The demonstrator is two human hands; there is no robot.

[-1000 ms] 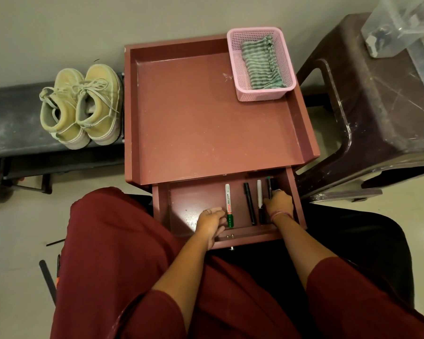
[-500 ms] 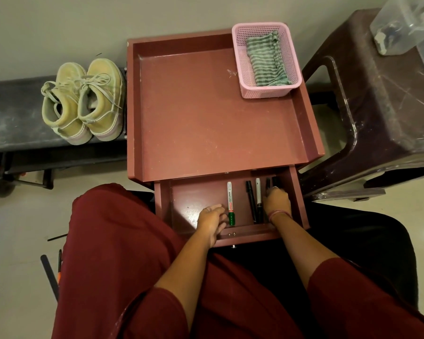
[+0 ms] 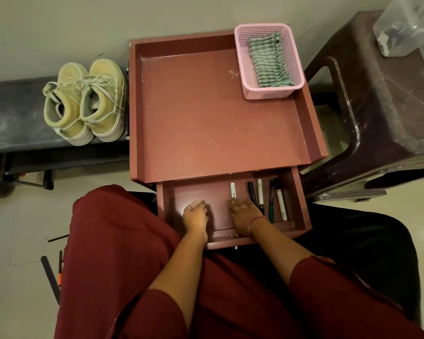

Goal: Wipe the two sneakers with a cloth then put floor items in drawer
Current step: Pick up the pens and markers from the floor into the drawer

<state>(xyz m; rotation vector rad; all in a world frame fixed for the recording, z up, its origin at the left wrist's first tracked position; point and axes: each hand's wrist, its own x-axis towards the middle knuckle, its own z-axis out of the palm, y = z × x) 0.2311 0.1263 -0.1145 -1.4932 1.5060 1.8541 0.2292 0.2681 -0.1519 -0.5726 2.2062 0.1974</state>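
Observation:
The small red table's drawer (image 3: 194,192) stands pulled out over my lap. My right hand (image 3: 245,215) lies over the lower end of a white marker (image 3: 233,190) on the drawer floor, its fingertips pinching it. My left hand (image 3: 195,216) rests on the bare drawer floor to the left, fingers loosely curled and holding nothing. Several more markers (image 3: 271,201) lie side by side at the drawer's right end. Two yellow-green sneakers (image 3: 83,101) stand together on a dark bench (image 3: 10,118) to the left. The striped green cloth (image 3: 267,62) sits folded in a pink basket (image 3: 267,91).
On the floor by my left knee lie a flat black strip (image 3: 50,277), a pen with an orange band (image 3: 60,270) and a thin black stick (image 3: 58,238). A dark plastic stool (image 3: 389,106) with a clear container (image 3: 406,25) stands close on the right.
My right hand moved left from the markers at the drawer's right end onto the white marker. My left hand let go of that spot and shifted left along the drawer floor.

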